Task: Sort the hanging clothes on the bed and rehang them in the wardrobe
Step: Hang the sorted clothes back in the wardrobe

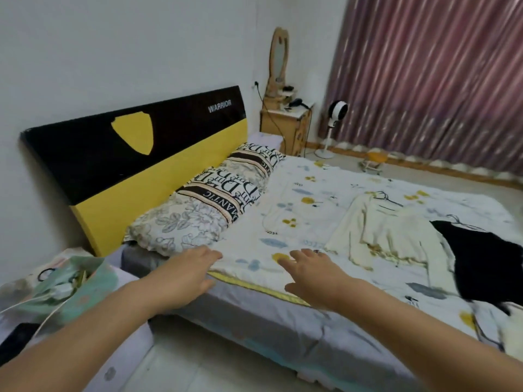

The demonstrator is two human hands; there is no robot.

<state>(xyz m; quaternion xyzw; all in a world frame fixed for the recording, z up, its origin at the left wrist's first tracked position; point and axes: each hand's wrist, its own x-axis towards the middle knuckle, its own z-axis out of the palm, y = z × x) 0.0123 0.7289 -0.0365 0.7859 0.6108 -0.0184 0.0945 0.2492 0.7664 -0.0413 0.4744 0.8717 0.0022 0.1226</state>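
Bedroom light fell on a floral-sheeted bed (325, 176). Both hands, the left hand (189, 274) and right hand (310, 274), reached over its near edge, each grip wide and empty. Sorting looked barely begun; the next move likely called for reaching right, where a cream top (387, 233) lay flat on its hanger, a black garment (486, 258) overlapping it.

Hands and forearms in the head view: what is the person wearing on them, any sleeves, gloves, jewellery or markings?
Both forearms are bare up to the frame edge, with no sleeves in view. The left hand shows no glove or jewellery. The right hand is also ungloved and has a small dark ring-like band on one finger; the blur hides its detail. No watch, bracelet or markings show on either wrist.
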